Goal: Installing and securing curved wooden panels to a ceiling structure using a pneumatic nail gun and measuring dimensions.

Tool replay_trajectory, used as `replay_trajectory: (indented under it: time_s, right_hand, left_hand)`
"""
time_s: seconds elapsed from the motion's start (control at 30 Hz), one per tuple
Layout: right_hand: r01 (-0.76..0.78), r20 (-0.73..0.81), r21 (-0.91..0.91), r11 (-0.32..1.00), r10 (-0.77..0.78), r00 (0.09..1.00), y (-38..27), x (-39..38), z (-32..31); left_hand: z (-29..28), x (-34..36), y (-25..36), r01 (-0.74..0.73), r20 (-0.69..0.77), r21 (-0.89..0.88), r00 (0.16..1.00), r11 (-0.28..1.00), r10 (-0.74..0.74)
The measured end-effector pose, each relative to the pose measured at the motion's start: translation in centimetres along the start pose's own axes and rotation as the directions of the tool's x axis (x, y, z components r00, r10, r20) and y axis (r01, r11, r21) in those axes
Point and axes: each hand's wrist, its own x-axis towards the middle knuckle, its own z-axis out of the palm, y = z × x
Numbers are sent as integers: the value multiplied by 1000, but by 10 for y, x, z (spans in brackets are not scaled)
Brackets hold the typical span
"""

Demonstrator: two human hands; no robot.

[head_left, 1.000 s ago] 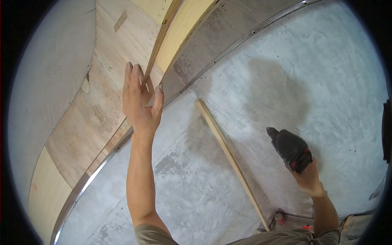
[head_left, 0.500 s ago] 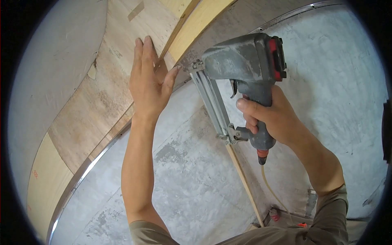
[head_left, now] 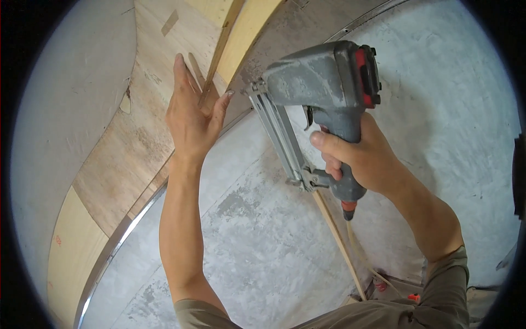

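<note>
No packages, labels, signs or screens visible anywhere in view.

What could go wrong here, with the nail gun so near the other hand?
1. The nail gun nose sits close to the left hand pressed on the plywood panel; a stray nail might hit the fingers.
2. The thin wood strip under the fingers may slip or split.
</note>
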Motion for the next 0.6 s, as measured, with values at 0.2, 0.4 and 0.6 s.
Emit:
replay_trajectory:
  time_s: [0.2, 0.4, 0.6]
  right_hand:
    - [85, 126, 46, 995, -90, 988, 11, 15, -16]
    - [29, 149, 60, 998, -38, 988, 30, 17, -34]
    - [-55, 332, 116, 992, 13, 943, 44, 48, -41]
  left_hand:
    - [3, 2, -5, -45, -3, -36, 999, 998, 45]
    - [4, -16, 0, 172, 127, -199, 981, 965, -149]
    - [16, -14, -3, 289, 124, -110, 953, 951, -275]
